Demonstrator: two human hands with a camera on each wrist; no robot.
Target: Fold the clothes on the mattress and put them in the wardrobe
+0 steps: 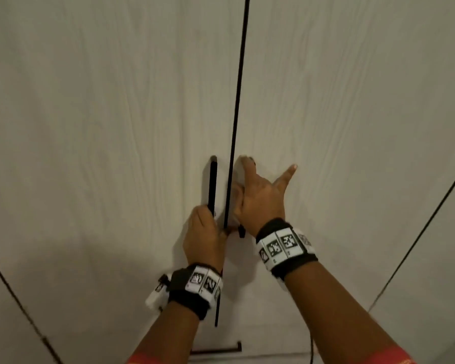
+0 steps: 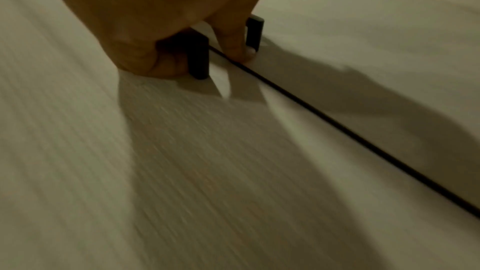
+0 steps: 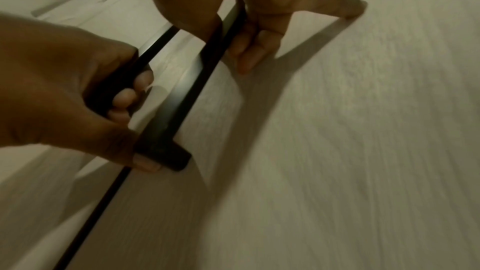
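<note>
Wardrobe doors of pale wood-grain laminate [image 1: 116, 127] fill the head view, 2 of them meeting at a thin black vertical gap [image 1: 237, 101] in the centre. At lower centre, the left hand [image 1: 204, 237] curls its fingers round the lower part of the left door's slim black bar handle [image 1: 212, 185]. Just right of the gap, the right hand [image 1: 260, 198] wraps the right door's black bar handle [image 3: 221, 34], index finger and thumb stretched out along the panel. A small dark drawer pull [image 1: 216, 349] sits at the bottom edge. Clothes are nowhere in view.
</note>
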